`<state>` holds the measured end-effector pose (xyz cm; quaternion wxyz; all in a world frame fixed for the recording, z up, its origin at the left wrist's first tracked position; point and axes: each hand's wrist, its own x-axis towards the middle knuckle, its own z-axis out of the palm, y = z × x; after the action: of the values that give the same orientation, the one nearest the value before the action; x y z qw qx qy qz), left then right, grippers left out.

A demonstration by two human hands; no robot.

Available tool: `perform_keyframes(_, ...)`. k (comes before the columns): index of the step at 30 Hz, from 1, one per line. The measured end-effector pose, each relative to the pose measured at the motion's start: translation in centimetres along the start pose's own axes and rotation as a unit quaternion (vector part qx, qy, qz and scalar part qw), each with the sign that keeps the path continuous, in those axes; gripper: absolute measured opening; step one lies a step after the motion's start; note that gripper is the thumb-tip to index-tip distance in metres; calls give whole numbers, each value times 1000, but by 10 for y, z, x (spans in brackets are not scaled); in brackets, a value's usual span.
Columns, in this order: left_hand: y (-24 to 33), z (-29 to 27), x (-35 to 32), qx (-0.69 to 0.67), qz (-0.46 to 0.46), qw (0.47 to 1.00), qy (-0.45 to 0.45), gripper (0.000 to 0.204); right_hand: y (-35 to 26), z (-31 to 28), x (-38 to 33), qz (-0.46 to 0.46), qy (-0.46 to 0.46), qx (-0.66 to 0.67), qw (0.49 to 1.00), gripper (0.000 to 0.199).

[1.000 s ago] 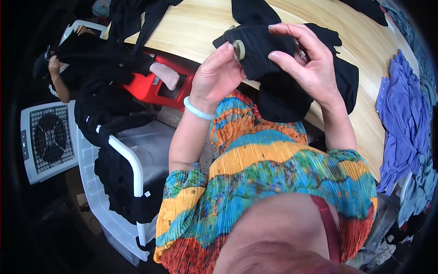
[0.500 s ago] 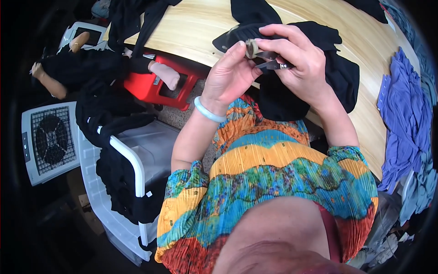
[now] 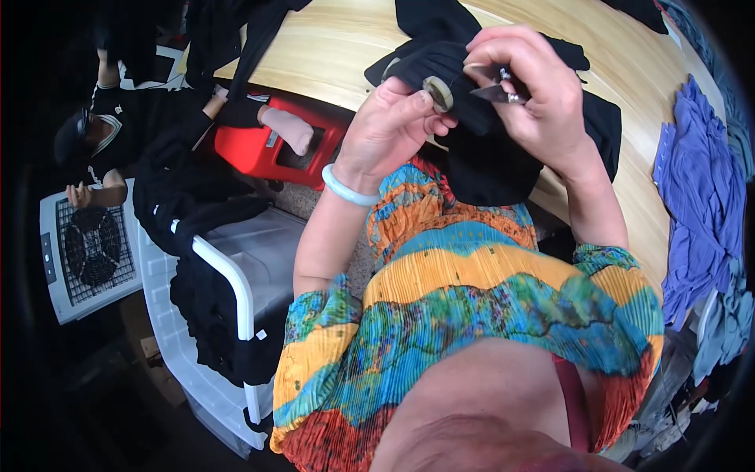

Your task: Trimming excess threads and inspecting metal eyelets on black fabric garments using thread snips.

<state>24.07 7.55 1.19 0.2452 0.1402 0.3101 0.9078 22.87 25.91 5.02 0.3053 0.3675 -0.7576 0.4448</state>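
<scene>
Above the table, my left hand, wearing a pale bangle, has its thumb and fingers closed on a round, olive-coloured button. Just right of it, my right hand is closed around dark thread snips, their blades pointing toward the button with a gap between. Whether its fingertips also pinch a thread is too fine to tell. A black garment lies under and behind both hands, spilling over the table edge toward my lap. I cannot make out whether the button is attached to it.
Purple cloth hangs over the right side of the wooden table. At left stand a red stool, a clear plastic bin with black clothes, and a grey fan unit. Another person sits at far left.
My right hand with the snips has pulled away from the button, up and to the right. The button now shows its face. The person at left has leaned into view.
</scene>
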Motion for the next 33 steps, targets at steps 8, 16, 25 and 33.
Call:
perform_keyframes(8,-4,5,-2,-25,35,999,16,24,-26,-22,-4,141,58,7,988,14)
perform_keyframes(16,-1,6,3,6,10,999,35,8,-12,-4,-8,35,-39,-32,998,27)
perform_keyframes(25,-5,6,4,27,33,999,12,14,-5,-22,0,90,79,-56,991,20)
perform_keyframes(33,-5,9,2,24,61,998,11,15,-36,-21,-26,198,1,175,965,33)
